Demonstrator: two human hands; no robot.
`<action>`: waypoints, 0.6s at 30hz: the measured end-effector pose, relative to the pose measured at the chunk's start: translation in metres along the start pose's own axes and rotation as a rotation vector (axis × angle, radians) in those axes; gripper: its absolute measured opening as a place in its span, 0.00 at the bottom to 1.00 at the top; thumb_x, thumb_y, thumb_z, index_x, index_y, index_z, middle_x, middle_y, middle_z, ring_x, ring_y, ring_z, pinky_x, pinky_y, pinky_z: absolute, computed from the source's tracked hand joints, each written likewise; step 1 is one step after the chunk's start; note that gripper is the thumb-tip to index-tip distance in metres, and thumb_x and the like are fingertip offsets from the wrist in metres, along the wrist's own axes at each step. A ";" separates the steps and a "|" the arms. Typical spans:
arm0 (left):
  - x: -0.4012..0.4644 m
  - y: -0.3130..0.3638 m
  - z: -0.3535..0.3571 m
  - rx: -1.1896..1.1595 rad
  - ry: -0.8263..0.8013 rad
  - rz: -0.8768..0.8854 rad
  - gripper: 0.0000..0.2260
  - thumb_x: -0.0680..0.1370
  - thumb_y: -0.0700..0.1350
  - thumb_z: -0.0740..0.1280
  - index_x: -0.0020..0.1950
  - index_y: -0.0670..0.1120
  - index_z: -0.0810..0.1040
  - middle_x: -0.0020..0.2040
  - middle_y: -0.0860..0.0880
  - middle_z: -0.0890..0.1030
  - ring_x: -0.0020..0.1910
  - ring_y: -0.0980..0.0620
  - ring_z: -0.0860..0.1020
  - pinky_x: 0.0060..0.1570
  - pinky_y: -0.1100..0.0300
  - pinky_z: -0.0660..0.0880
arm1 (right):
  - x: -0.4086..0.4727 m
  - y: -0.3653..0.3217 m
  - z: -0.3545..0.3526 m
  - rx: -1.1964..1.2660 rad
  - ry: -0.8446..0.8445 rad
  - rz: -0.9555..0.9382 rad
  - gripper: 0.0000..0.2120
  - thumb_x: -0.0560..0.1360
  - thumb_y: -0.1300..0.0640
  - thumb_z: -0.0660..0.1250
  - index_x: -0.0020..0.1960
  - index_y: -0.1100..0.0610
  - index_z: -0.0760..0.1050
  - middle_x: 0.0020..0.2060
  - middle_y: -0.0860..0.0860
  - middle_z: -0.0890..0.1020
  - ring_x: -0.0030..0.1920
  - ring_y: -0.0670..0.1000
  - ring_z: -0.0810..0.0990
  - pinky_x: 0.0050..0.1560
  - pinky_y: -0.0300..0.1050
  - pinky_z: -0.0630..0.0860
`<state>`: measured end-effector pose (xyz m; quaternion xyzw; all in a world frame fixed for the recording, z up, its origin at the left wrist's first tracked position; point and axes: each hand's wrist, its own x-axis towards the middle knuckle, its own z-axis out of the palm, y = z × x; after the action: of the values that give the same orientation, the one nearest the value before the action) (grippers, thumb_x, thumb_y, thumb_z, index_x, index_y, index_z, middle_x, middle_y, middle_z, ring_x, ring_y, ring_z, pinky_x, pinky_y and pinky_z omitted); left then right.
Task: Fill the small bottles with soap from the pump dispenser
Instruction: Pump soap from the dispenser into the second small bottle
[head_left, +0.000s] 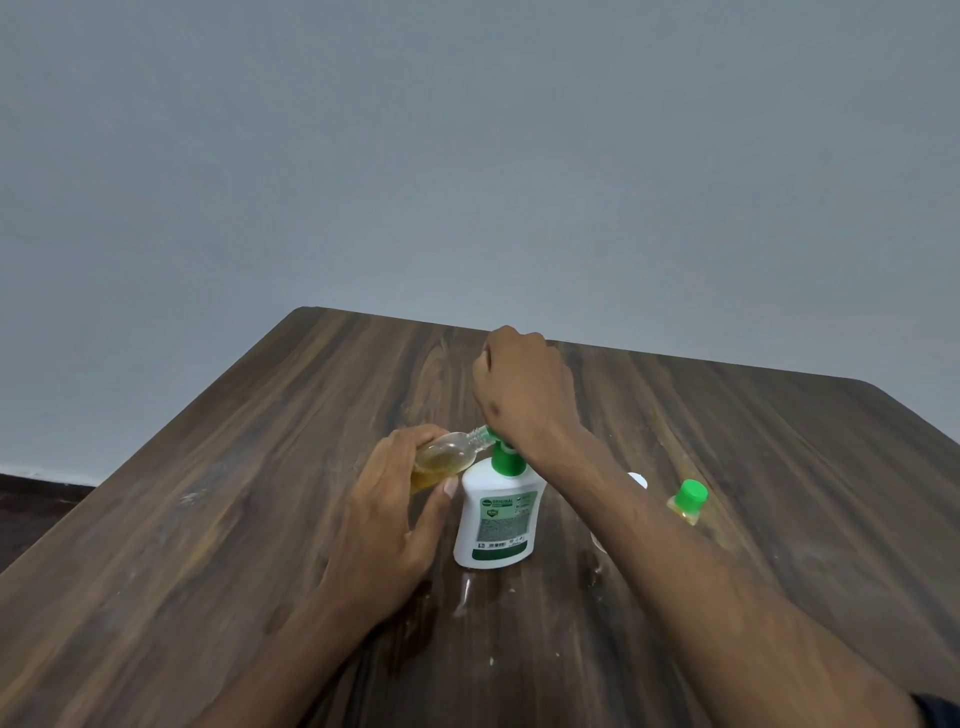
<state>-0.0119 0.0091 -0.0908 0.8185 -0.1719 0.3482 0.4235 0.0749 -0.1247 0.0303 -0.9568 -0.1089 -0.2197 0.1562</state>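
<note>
Head view. Small bottle (445, 456): clear plastic, part-filled with amber soap, lay tilted on its side in the left hand (387, 519), fingers and thumb curled round its body, open neck meeting the green spout. Judged light, stiff enough to hold, likely slick if soap ran; best gripped round the body, well clear of the neck. Pump dispenser (496, 519): white, upright, just right of the left hand, directly under the right hand (522, 397), which was fisted over the pump head, bearing down. Judged top-heavy under pressing. Capped bottle (688, 501): green cap, beyond the right forearm. White cap (640, 480): beside that forearm. Table (260, 467): wood, wet smears nearest the person.
</note>
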 end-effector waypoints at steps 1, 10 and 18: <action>0.000 0.000 0.000 -0.001 0.002 0.001 0.14 0.82 0.46 0.67 0.67 0.51 0.74 0.59 0.57 0.78 0.58 0.60 0.78 0.56 0.70 0.72 | 0.001 -0.001 0.000 -0.003 0.008 -0.012 0.12 0.82 0.57 0.57 0.40 0.56 0.71 0.34 0.51 0.75 0.34 0.54 0.76 0.35 0.47 0.69; 0.000 -0.002 0.001 -0.001 0.003 0.003 0.14 0.82 0.47 0.67 0.67 0.50 0.74 0.59 0.57 0.79 0.57 0.59 0.79 0.56 0.68 0.74 | 0.001 -0.001 -0.002 -0.008 0.017 -0.018 0.11 0.83 0.57 0.57 0.44 0.57 0.73 0.36 0.51 0.76 0.35 0.54 0.77 0.37 0.48 0.73; 0.000 -0.003 0.001 0.001 -0.002 0.014 0.13 0.83 0.48 0.66 0.68 0.53 0.73 0.59 0.57 0.78 0.58 0.58 0.79 0.56 0.67 0.74 | 0.000 0.000 -0.001 -0.002 0.026 -0.013 0.12 0.82 0.57 0.57 0.41 0.56 0.71 0.35 0.51 0.76 0.35 0.54 0.76 0.35 0.47 0.68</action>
<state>-0.0099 0.0100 -0.0932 0.8177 -0.1781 0.3505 0.4205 0.0741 -0.1255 0.0310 -0.9533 -0.1127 -0.2332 0.1554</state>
